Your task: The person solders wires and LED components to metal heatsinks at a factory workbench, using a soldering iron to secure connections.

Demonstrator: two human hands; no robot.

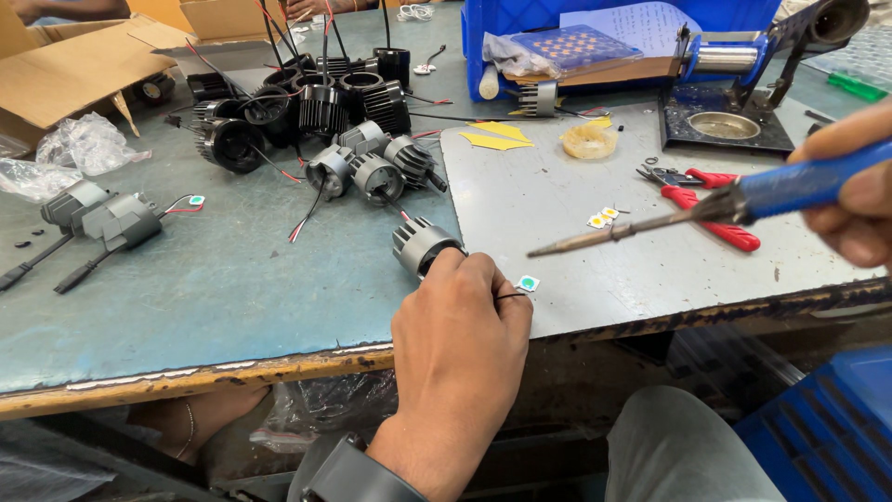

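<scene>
Worn blue-green paint covers the workbench [214,279], and a grey metal sheet [595,251] lies over its right part. At the sheet's near left edge sits a small square LED chip [528,283] with a green centre, joined by a thin dark wire [509,296] to the left hand [460,321]. That hand's fingers are curled shut, pinching the wire, with a finned grey lamp housing [420,245] touching the knuckles. The right hand [859,195] grips the blue handle of a soldering iron [688,216], fingers wrapped closed around it; the iron's tip hangs above the sheet, near the chip but apart from it.

Further out lie red-handled pliers [711,209], two more small chips [602,218], a roll of clear tape [589,139], an iron stand with a round tray [725,124], a heap of black and grey housings [307,116], a blue crate [595,28] and cardboard boxes [65,70].

The hot tip is close to the pinching fingers, so a slip of either hand could burn skin. The chip is light and only held by its wire; a nudge could flick it off the near edge.
</scene>
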